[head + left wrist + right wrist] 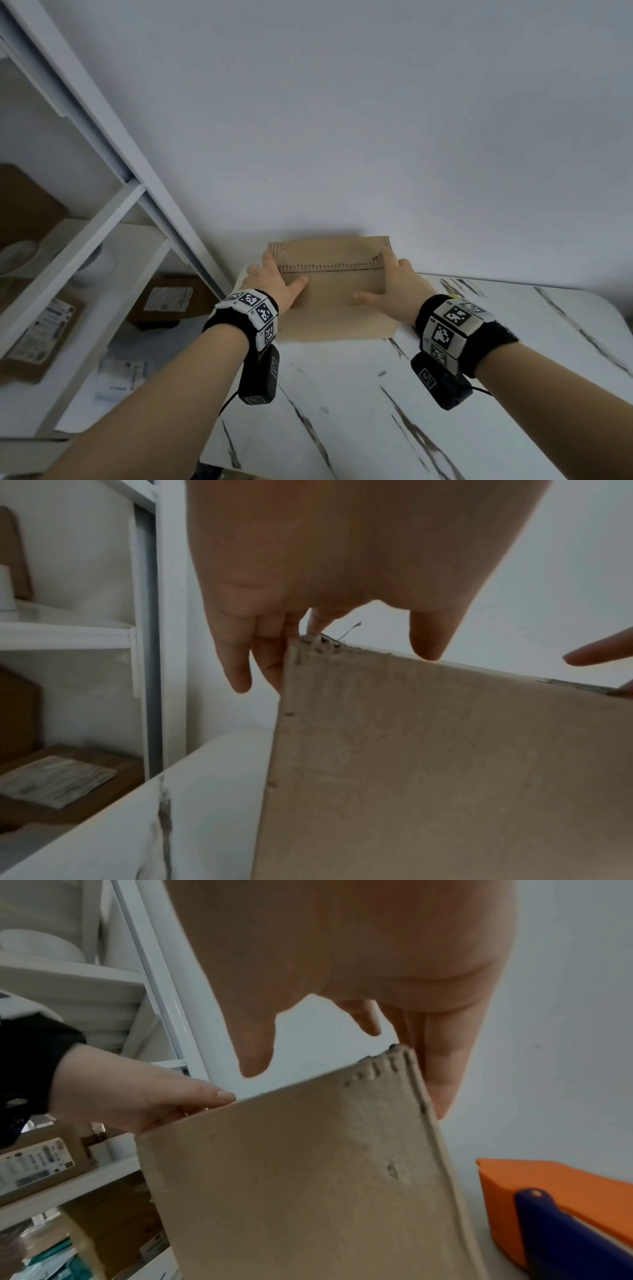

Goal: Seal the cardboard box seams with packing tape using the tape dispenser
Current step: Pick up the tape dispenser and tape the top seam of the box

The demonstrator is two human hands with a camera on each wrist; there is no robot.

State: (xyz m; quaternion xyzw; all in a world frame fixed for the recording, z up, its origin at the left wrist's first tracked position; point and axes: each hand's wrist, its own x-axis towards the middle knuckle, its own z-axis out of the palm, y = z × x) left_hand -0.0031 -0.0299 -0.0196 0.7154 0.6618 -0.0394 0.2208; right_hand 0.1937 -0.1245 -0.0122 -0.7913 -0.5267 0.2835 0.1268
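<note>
**Both hands on the box at the back of the table**

The white wall [342,102] filled most of what I saw. To my left stood the white shelf unit [102,219], holding brown parcels with printed labels [37,339] on its boards, another labelled parcel [168,301] lower down, and a white bowl-like thing too blurred to name. The marbled white table [359,394] ran under my arms to the wall.

The cardboard box [332,308] sat at the table's far edge, against the wall, its near side facing me and its top flaps closed along a ragged seam. What lay inside was hidden.

My left hand [274,281] gripped the box's left top corner, fingers down the side and thumb across the front. My right hand [390,281] gripped the right top corner the same way, thumb on the front and fingers round the side. Both wrists carried black bands with printed square markers.

The tape dispenser [561,1218], orange with a dark blue handle, lay on the table just right of the box, seen only from my right wrist.
</note>
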